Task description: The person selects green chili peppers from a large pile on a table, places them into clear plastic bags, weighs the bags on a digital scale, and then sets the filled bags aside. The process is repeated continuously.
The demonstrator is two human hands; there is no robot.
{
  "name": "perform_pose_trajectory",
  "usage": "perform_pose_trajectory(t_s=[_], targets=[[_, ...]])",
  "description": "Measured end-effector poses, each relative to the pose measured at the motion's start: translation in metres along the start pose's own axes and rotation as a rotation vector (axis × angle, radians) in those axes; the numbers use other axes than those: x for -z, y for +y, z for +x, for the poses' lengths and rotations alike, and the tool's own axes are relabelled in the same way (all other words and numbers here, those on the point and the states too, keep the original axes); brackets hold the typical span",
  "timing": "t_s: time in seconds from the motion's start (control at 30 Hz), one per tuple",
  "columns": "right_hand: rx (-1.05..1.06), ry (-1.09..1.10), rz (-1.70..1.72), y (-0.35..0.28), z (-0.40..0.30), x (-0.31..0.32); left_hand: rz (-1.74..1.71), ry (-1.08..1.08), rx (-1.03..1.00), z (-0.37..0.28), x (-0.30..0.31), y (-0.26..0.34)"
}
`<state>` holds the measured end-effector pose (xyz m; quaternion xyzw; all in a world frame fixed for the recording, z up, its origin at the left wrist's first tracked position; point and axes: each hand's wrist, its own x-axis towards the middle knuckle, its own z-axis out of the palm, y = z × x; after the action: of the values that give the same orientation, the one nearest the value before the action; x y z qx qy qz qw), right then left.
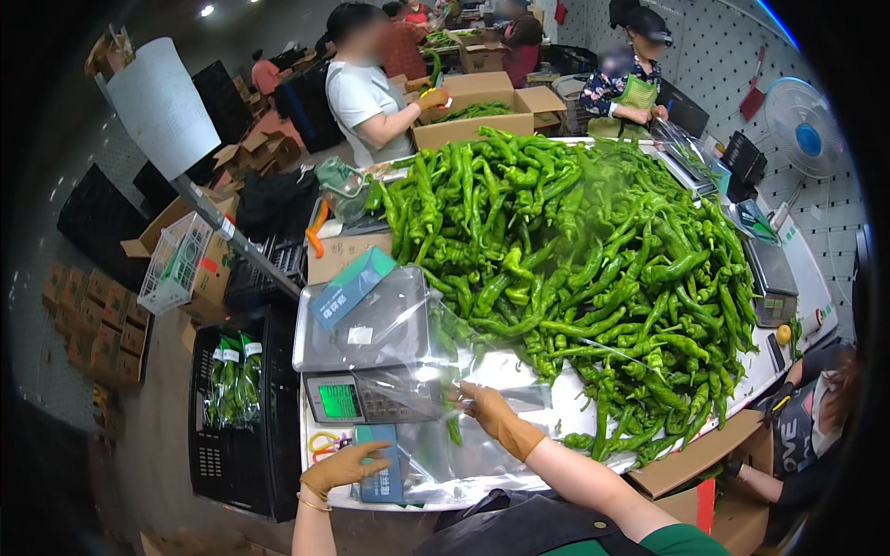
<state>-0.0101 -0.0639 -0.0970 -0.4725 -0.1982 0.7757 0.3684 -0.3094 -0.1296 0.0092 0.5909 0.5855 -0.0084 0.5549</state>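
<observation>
My right hand (500, 420), in a tan glove, pinches a clear plastic bag (445, 347) near the front of the table, beside the scale's keypad. The bag spreads over part of the digital scale (396, 396), whose green display is lit. My left hand (348, 467), also gloved, has its fingers apart over a blue-labelled bag stack (389, 479) at the table's front edge; whether it touches the stack I cannot tell. A large heap of long green peppers (556, 236) covers much of the table. Another blue-and-green labelled bag (353, 286) lies on the scale's metal pan (361, 323).
A black crate (240, 479) with bagged peppers (235, 375) stands at the left. Several people work around the table, one (368, 104) beside a cardboard box (473, 128). A second scale (773, 278) and an open box (702, 455) are on the right. A metal post (240, 240) rises at the left corner.
</observation>
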Motion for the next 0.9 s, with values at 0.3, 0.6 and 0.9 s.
perform_pose_trajectory(t_s=[0.3, 0.6, 0.9], targets=[[0.123, 0.027, -0.051, 0.015, -0.006, -0.005, -0.044, 0.833, -0.450, 0.083, -0.090, 0.078], [0.288, 0.171, -0.244, 0.024, -0.011, 0.016, -0.447, 0.681, -0.415, 0.114, -0.068, 0.034], [-0.197, -0.133, -0.892, 0.027, -0.068, 0.149, -0.359, 1.067, -0.426, 0.059, 0.007, 0.040]])
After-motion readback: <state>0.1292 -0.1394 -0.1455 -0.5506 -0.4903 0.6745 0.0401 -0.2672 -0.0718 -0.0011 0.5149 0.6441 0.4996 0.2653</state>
